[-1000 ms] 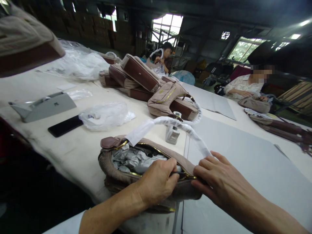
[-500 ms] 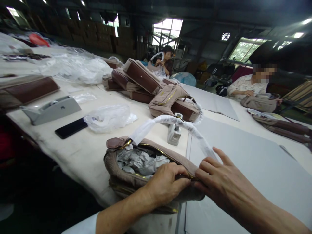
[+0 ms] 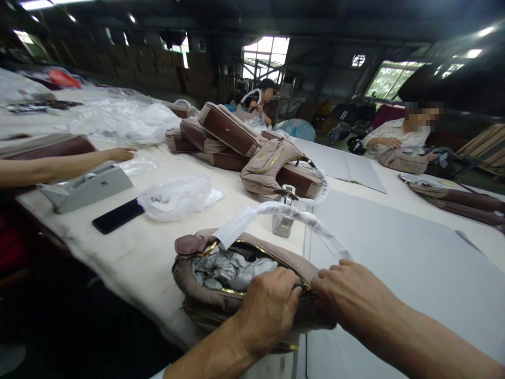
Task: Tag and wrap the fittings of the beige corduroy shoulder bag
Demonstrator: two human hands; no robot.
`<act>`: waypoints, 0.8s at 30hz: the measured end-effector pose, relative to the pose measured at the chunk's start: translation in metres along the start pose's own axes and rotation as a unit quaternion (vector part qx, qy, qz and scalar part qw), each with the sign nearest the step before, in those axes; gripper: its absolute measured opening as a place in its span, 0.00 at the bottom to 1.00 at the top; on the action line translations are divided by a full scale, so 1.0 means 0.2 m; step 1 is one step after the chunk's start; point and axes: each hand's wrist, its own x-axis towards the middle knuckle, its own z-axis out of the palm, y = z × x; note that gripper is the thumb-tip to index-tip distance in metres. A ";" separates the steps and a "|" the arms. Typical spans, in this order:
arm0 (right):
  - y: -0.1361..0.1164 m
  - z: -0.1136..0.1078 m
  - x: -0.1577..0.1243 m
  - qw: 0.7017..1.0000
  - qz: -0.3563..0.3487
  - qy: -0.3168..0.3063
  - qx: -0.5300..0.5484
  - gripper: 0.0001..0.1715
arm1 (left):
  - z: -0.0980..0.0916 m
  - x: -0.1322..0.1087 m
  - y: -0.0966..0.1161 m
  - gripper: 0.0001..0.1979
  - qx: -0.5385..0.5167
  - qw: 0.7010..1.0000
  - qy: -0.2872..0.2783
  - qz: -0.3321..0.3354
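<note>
A beige handbag point(image 3: 213, 308) with brown trim lies before me, its gold zipper partly open. Crumpled grey paper point(image 3: 229, 268) fills the opening. My left hand point(image 3: 272, 302) is closed at the zipper, pinching what looks like the dark zipper pull. At the bag's right end, my right hand point(image 3: 351, 289) is closed around the bag's edge beside the zipper's end; its fingertips are partly hidden. The handle point(image 3: 292, 209), wrapped in white plastic, arches up over the bag.
A heap of handbags point(image 3: 229, 129) lies behind. To the left are a tape dispenser point(image 3: 90, 187), a black phone point(image 3: 118, 215) and a clear plastic bag point(image 3: 177, 197). Another person's arm point(image 3: 59, 166) reaches in from the left. Grey board point(image 3: 394, 252) covers the right side. Two co-workers handle bags farther back.
My left hand has turned and its fingers have curled tighter at the zipper. The raised fingers of my right hand have folded down. Another person's arm has come in at the left.
</note>
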 end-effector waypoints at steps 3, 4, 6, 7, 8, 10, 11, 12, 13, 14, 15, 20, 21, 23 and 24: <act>0.00 -0.05 0.02 1.000 0.005 -0.015 0.010 0.07 | -0.03 -0.01 -0.02 0.07 0.056 0.998 0.012 0.018; -0.01 -0.07 0.03 1.000 0.008 -0.016 0.013 0.07 | -0.04 -0.01 -0.02 0.07 0.061 0.998 0.017 0.017; -0.02 -0.10 0.05 1.000 0.012 -0.010 0.017 0.08 | -0.06 -0.01 -0.03 0.07 0.056 0.998 0.031 -0.008; -0.02 -0.11 0.06 1.000 0.009 -0.005 0.021 0.08 | -0.07 -0.01 -0.03 0.07 0.049 0.998 0.037 -0.028; -0.02 -0.12 0.07 1.000 0.007 0.000 0.026 0.08 | -0.07 0.00 -0.04 0.07 0.040 0.997 0.042 -0.047; -0.02 -0.11 0.08 0.999 0.001 0.008 0.041 0.07 | -0.08 0.01 -0.04 0.06 0.016 0.997 0.041 -0.066; -0.02 -0.10 0.08 0.999 -0.002 0.012 0.047 0.07 | -0.08 0.01 -0.04 0.06 0.000 0.998 0.030 -0.061; -0.02 -0.09 0.08 0.998 -0.003 0.017 0.054 0.07 | -0.09 0.02 -0.05 0.06 -0.019 0.998 0.014 -0.054; -0.01 -0.08 0.08 0.998 -0.005 0.021 0.060 0.07 | -0.09 0.03 -0.05 0.06 -0.040 0.998 -0.005 -0.049; -0.01 -0.06 0.07 0.998 -0.009 0.023 0.065 0.07 | -0.09 0.04 -0.06 0.06 -0.064 0.996 -0.024 -0.051; -0.01 -0.05 0.07 0.997 -0.013 0.023 0.071 0.07 | -0.10 0.04 -0.06 0.06 -0.086 0.994 -0.042 -0.058; -0.04 -0.05 0.03 0.997 -0.011 0.035 0.072 0.08 | -0.10 0.06 -0.04 0.04 -0.110 0.991 -0.039 -0.070; -0.05 -0.06 0.03 0.998 0.000 0.050 0.050 0.09 | -0.09 0.06 -0.02 0.04 -0.108 0.991 -0.034 -0.066; -0.09 -0.07 0.03 0.997 0.024 0.068 0.003 0.11 | -0.08 0.05 0.01 0.06 -0.116 0.991 -0.031 -0.063; -0.11 -0.07 0.03 0.997 0.033 0.068 -0.009 0.12 | -0.06 0.05 0.02 0.07 -0.123 0.990 -0.032 -0.059</act>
